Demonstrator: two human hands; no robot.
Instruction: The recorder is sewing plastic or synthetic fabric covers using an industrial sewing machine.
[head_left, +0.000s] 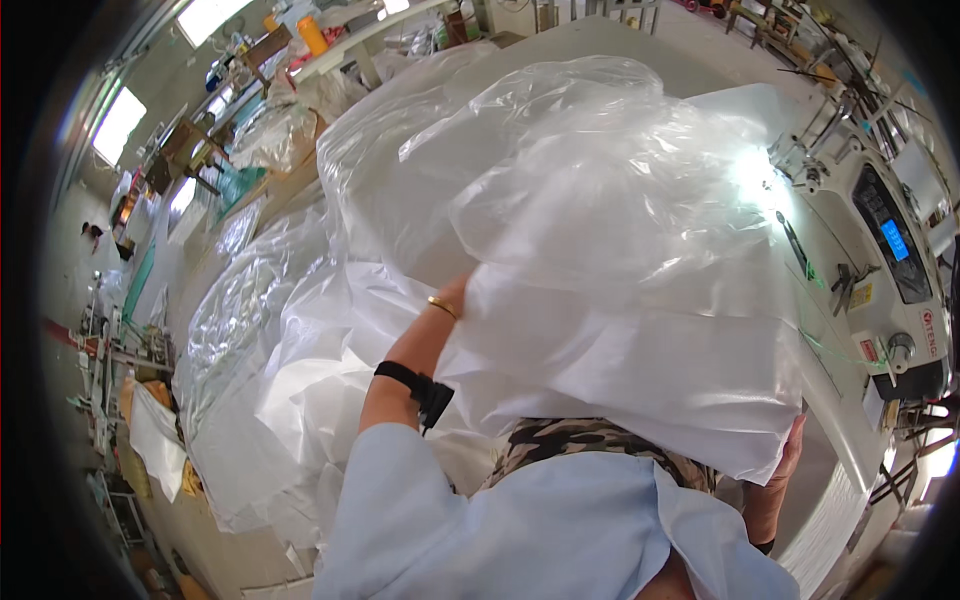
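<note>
A big bundle of white woven bags [620,370] topped with crumpled clear plastic sheeting [560,170] fills the middle of the view, lifted in front of me. My left hand is hidden behind the bundle; only its forearm shows, with a gold bangle [442,307] and a black strap [415,385]. My right hand [787,462] grips the bundle's lower right edge, fingers curled on the white material.
A white industrial sewing machine [880,260] with a small blue screen stands at the right on a pale table [830,510]. More clear and white plastic sheeting [260,340] is heaped at the left. Workbenches and chairs [190,150] stand farther back.
</note>
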